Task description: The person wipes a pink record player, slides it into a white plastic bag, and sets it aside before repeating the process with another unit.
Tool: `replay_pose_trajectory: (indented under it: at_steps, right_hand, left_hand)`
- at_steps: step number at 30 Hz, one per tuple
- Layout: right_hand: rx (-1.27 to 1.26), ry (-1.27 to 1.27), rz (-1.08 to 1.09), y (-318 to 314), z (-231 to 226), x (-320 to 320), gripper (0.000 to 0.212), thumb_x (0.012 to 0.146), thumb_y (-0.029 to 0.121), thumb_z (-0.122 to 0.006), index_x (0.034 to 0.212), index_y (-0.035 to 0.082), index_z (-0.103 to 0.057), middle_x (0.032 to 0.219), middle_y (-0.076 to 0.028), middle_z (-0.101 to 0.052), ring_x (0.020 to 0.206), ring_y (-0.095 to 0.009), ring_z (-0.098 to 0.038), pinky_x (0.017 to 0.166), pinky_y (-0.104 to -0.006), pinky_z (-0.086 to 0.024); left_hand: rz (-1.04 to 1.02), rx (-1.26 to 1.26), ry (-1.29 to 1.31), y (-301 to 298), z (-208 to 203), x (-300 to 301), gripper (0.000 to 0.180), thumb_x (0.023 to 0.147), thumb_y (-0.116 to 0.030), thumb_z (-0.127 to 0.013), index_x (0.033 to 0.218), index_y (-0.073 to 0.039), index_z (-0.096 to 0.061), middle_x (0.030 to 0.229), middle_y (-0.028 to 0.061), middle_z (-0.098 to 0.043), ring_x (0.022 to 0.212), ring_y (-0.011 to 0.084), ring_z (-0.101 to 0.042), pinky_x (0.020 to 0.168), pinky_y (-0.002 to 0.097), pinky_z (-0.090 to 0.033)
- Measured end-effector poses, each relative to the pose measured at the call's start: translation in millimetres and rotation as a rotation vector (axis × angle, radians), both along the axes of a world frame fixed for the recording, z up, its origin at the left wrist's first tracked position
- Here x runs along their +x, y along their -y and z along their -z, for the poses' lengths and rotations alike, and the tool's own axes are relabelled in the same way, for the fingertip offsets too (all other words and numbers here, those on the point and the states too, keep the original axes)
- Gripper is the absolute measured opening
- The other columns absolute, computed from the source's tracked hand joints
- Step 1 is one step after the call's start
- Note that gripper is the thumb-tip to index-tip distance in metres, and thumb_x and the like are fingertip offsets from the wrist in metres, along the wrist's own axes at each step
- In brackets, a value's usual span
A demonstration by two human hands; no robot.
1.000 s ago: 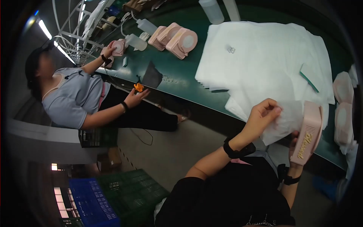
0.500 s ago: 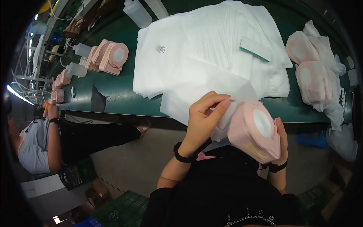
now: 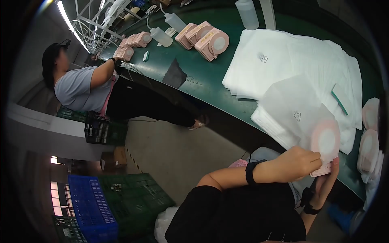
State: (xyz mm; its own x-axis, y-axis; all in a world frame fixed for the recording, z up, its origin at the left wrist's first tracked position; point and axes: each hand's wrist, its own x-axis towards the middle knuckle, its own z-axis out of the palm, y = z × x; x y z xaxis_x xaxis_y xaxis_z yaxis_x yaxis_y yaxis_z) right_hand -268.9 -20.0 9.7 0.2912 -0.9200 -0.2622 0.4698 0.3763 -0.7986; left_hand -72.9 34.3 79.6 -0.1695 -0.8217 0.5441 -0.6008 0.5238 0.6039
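A pink rounded plastic case [image 3: 333,133] with a white round face is seen through a translucent white bag [image 3: 292,99] that is drawn over it. My left hand [image 3: 292,165] is closed, its fingers curled on the bag's edge at the lower end of the case. From below and the right, my right hand [image 3: 328,178] grips the base of the case, partly hidden by it. The loose far end of the bag lies over a wide stack of white bags [image 3: 279,50]. On the stack rests a white-and-green block [image 3: 339,99].
Unwrapped pink cases [image 3: 214,43] stand on the green table [image 3: 210,87] beside squeeze bottles [image 3: 161,37]. A dark cloth [image 3: 174,73] lies nearer. Bagged cases [image 3: 368,150] sit at the right. A co-worker [image 3: 85,87] stands left; crates [image 3: 129,198] fill the lower left.
The view has swung left, bringing the co-worker and crates further in. The pink case, bare before, is now inside the bag, and my left hand has moved down to its lower end.
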Motion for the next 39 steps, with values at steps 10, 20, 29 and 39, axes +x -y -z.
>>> replay_pose_trajectory:
  at_steps: [10,20,29,39]
  right_hand:
    - [-0.396,-0.279,-0.296,6.1,-32.0,31.5,0.059,0.088,0.026,-0.06,0.132,-0.006,-0.037,0.119,-0.01,-0.053,0.108,-0.014,-0.051,0.092,-0.029,-0.039]
    - [-0.023,0.081,-0.261,22.8,-26.9,50.2,0.054,0.091,0.024,-0.056,0.135,-0.001,-0.037,0.12,-0.01,-0.052,0.108,-0.015,-0.051,0.092,-0.027,-0.04]
    - [-0.195,-0.167,-0.093,17.2,-40.7,53.6,0.06,0.092,0.02,-0.055,0.141,0.001,-0.027,0.108,-0.009,-0.058,0.091,-0.012,-0.055,0.08,-0.0233,-0.043]
    - [-0.29,-0.304,-0.183,24.3,-46.5,72.4,0.077,0.082,0.009,-0.064,0.143,0.001,-0.017,0.097,-0.01,-0.063,0.084,-0.009,-0.056,0.068,-0.0229,-0.048]
  left_hand:
    - [0.093,0.019,-0.205,4.4,5.5,1.7,0.008,0.082,-0.007,-0.06,0.086,-0.001,-0.057,0.074,0.0069,-0.055,0.058,0.0221,-0.056,0.048,0.0315,-0.043]
    - [0.014,0.31,-0.531,-8.0,-26.6,32.2,0.005,0.085,-0.004,-0.058,0.089,-0.001,-0.057,0.075,0.0084,-0.055,0.059,0.0209,-0.055,0.054,0.0288,-0.044]
    - [0.061,0.341,-0.554,-2.6,-11.5,13.9,0.003,0.089,-0.004,-0.055,0.089,-0.002,-0.056,0.072,0.0058,-0.053,0.06,0.0125,-0.054,0.055,0.0264,-0.042]
    - [-0.301,0.368,-0.998,-19.6,18.8,57.7,0.01,0.095,-0.012,-0.05,0.093,-0.003,-0.051,0.075,-0.0018,-0.051,0.062,0.0025,-0.044,0.057,0.017,-0.036]
